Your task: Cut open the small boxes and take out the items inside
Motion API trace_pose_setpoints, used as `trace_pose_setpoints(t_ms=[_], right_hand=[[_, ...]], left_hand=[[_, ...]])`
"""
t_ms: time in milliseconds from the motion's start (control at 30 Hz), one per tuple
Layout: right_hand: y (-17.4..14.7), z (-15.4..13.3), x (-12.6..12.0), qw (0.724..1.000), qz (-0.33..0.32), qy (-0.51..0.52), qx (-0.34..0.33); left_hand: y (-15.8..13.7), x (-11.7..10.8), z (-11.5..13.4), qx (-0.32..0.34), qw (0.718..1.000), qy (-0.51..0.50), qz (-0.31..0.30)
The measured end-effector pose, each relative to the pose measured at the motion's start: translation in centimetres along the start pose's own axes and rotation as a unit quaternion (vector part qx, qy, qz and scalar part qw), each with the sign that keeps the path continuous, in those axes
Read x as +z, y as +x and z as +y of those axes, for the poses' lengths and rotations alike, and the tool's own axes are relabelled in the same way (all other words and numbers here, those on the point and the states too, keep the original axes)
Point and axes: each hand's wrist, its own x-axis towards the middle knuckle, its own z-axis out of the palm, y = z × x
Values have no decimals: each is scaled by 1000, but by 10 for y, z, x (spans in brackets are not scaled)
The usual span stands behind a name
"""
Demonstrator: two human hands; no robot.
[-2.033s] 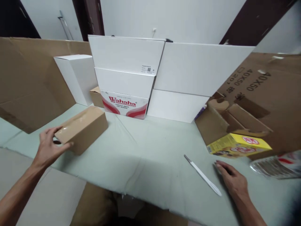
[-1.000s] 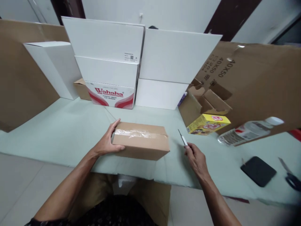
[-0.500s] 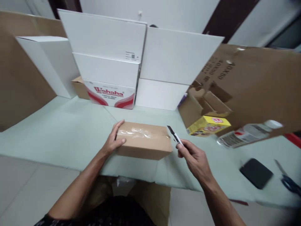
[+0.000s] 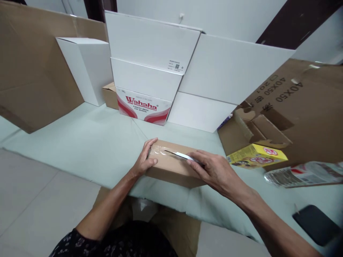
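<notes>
Head view: brown box (image 4: 174,169) between the hands; left hand (image 4: 143,160) clamped on its left end, thumb at the near edge; right hand (image 4: 214,169), forearm slanting inward, pinching a white-handled knife (image 4: 183,156) over the box, blade toward the left hand.

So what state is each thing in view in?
Brown oblong cardboard box: closed, tape across top
Slim white-handled knife: blade out, in right hand
Brown cardboard carton: open
Yellow printed box: looks closed
Clear plastic bottle: on its side
Tall white cardboard box: upright
</notes>
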Motion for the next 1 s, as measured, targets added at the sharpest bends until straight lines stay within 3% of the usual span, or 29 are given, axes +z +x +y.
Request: trace_pose_setpoints(t_ms=[167, 400, 567, 833, 1000], right_hand=[[28, -15, -3, 993, -64, -96, -12], [51, -36, -13, 980, -124, -153, -14], [59, -43, -15, 971, -132, -192, -42], [59, -42, -9, 967, -156, -203, -22], [63, -41, -11, 960, -156, -223, -57]], left_hand=[[2, 2, -7, 6, 1000, -29, 7], [2, 3, -10, 18, 1000, -2, 12], [2, 4, -5, 22, 999, 7, 30], [1, 4, -3, 9, 999, 7, 40], [1, 3, -3, 2, 999, 8, 47]])
